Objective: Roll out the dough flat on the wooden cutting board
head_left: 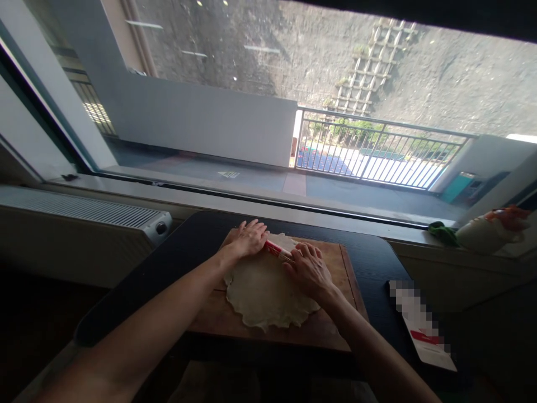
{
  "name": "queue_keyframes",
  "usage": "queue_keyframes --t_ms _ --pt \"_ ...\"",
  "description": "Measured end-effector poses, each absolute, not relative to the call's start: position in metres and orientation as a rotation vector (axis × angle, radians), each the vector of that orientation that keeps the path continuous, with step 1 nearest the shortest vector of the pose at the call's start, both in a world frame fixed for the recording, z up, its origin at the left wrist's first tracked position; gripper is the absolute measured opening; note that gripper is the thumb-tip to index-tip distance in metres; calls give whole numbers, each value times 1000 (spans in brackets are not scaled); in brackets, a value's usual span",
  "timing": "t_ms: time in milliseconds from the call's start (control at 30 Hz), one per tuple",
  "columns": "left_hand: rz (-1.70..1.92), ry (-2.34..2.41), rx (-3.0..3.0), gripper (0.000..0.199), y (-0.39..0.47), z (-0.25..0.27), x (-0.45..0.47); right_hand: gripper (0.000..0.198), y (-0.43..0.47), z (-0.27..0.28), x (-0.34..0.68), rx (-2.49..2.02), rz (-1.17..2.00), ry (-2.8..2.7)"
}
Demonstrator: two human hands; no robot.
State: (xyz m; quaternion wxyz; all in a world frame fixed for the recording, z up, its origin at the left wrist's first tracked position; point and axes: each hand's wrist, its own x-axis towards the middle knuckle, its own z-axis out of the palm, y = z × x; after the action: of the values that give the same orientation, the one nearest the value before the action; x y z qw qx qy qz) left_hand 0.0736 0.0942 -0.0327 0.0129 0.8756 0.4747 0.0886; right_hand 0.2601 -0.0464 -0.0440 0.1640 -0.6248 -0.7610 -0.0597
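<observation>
A flat round sheet of pale dough (264, 296) lies on a wooden board (335, 330) on a dark table (184, 252). My left hand (247, 239) and my right hand (308, 271) press palms down on a red and white roller (277, 250) that lies across the far part of the dough. The left hand covers the roller's left end and the right hand its right end. Only the short middle stretch of the roller shows between them.
A white and red packet (422, 324), partly blurred, lies on the table right of the board. A radiator (84, 210) stands at the left under a wide window. On the sill at the right sit a green cloth (442, 232) and a white and orange object (490, 229).
</observation>
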Motion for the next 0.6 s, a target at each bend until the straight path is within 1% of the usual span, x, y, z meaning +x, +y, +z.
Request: queue_keyframes --t_ms 167,333,433,500,600 --pt "81 1426 2716 44 108 -35 85 50 -31 -44 265 -1889 -121 -2107" --pt "-91 1392 2671 36 103 -30 63 64 -54 -53 250 -1762 -128 -2213" --pt "-85 1502 2635 46 105 -31 63 65 -56 -54 247 -1748 -129 -2212" --pt "-28 1578 2623 55 111 -33 74 63 -45 -51 251 -1835 -98 -2168" --pt "35 1618 2615 60 119 -34 90 65 -28 -47 259 -2008 -55 -2079"
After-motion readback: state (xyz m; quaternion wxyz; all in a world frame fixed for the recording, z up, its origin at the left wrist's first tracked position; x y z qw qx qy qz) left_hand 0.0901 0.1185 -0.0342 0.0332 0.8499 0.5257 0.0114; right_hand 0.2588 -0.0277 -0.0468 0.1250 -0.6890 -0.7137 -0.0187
